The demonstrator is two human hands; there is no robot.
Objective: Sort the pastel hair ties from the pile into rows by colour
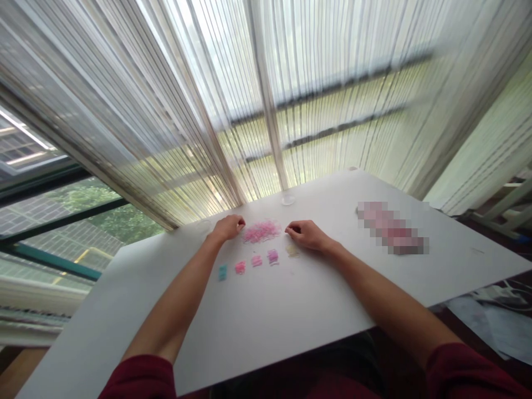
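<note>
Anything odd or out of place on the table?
The pixelated patch right of the right hand: coarse blocks hide what's there. The pink pile is loose; whether it's spilled, I can't tell.

We see a smooth white worktop (pixel 266 316) with a soft satin sheen. The pink strand pile (pixel 261 231) looks like thin, slightly shiny plastic, and the teal bundle (pixel 223 272) seems similar. We find sheer, finely ribbed cloth in the curtain (pixel 332 61), matt cloth in the maroon sleeve (pixel 143 378) and, apparently, smooth painted metal in the green window frame (pixel 62 223).
</note>
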